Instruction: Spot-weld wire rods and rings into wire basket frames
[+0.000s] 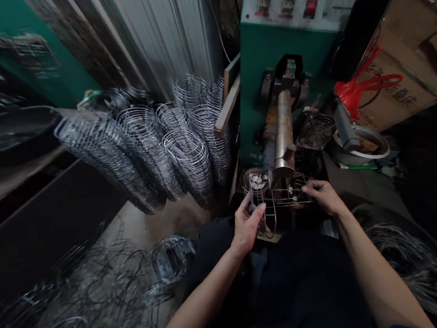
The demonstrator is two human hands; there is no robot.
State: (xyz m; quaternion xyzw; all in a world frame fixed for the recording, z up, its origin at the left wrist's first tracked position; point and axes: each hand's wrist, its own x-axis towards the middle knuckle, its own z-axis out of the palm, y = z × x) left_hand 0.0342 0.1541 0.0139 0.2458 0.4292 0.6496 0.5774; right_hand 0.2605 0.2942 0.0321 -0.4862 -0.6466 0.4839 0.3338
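My left hand [245, 224] is closed around a small frame of bent metal wire [274, 211], its thumb and fingers gripping the upright loops. The frame stands just in front of the welding machine's thick metal cylinder [283, 130]. To the right, my right hand [324, 195] pinches the end of a thin wire [300, 183] between thumb and fingers, near the lower end of that cylinder. Whether this wire is joined to the frame, I cannot tell. A small round dish [256, 177] with whitish pieces sits behind my left hand.
Tall stacks of wire loops [187, 156] stand on the left. Loose wires [111, 291] litter the floor, with a wire bundle [173, 257] among them. The green machine [269, 47] rises ahead. At right are a metal bowl [378, 152], a cardboard box [404, 61] and coiled wires [406, 260].
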